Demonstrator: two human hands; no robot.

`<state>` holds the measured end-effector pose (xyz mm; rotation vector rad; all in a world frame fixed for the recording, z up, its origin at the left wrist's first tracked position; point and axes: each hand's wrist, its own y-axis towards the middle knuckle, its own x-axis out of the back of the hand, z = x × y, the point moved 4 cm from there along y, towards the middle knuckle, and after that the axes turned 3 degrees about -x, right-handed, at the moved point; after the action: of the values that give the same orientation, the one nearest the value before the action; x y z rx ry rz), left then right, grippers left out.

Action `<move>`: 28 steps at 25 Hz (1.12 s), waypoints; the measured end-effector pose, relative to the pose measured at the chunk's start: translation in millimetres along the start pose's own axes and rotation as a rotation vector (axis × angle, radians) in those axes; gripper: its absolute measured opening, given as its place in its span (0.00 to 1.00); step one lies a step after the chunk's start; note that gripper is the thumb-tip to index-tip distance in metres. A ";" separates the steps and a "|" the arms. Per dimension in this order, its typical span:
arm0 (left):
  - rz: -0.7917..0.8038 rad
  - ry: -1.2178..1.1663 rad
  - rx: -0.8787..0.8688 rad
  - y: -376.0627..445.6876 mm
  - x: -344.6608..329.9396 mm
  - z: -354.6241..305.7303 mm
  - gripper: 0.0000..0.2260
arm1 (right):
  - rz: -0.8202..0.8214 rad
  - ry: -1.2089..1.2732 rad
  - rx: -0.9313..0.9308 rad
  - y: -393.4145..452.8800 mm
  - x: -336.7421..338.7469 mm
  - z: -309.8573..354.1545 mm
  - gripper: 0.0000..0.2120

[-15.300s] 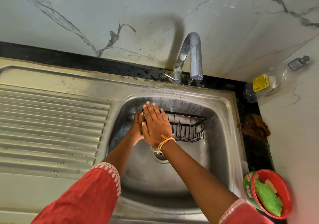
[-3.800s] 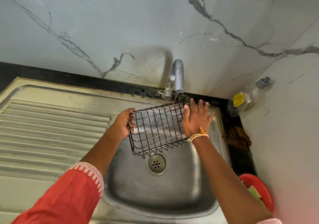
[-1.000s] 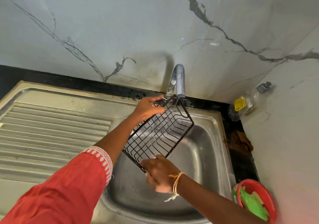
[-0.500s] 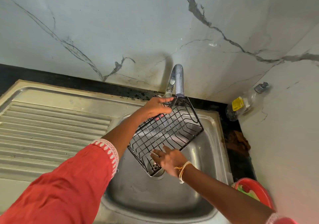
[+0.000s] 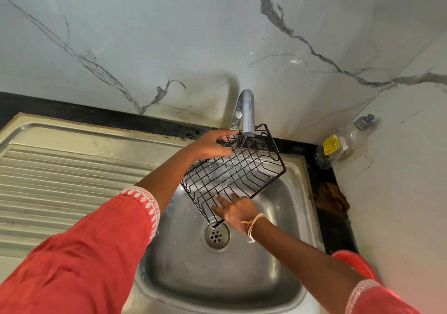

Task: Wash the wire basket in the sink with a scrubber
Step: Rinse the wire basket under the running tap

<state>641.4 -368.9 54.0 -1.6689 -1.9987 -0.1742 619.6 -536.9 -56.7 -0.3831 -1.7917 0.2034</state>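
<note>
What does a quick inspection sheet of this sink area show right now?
Surface: steel sink with ribbed drainboard, drain uncovered.
Job's things: black wire basket held tilted over the sink under the tap, thin stream running; no scrubber seen in either hand.
Clutter: clear bottle in the corner, brown cloth, red tub at the right edge.
Grippers: left hand grips the basket's upper rim; right hand touches its lower end, fingers straight.
Cables: nothing seen.
Surroundings: marble-patterned walls.
</note>
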 end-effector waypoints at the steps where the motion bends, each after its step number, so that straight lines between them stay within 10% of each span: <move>1: -0.009 0.013 -0.009 -2.0 2.9 5.7 0.31 | 0.001 0.004 -0.002 1.2 1.3 -0.1 0.25; 10: -0.528 -0.692 0.100 -70.5 -3.4 85.5 0.32 | 0.048 0.066 -0.095 4.5 23.1 -1.8 0.21; 18: -0.420 -1.483 0.144 -69.3 -75.7 65.2 0.11 | -0.295 0.358 -0.426 31.5 61.2 -0.7 0.16; 23: -0.317 -1.495 -0.038 -49.1 -44.6 76.5 0.33 | -0.175 0.563 -0.408 5.7 38.9 -24.4 0.29; 28: -0.170 -1.683 -0.173 -32.4 -40.0 70.4 0.39 | -0.092 0.496 -0.864 -30.3 34.4 -56.6 0.42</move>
<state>593.1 -382.0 -17.4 -1.8700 -3.2275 1.5160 662.2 -556.2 -0.9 -0.8688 -1.3161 -0.7033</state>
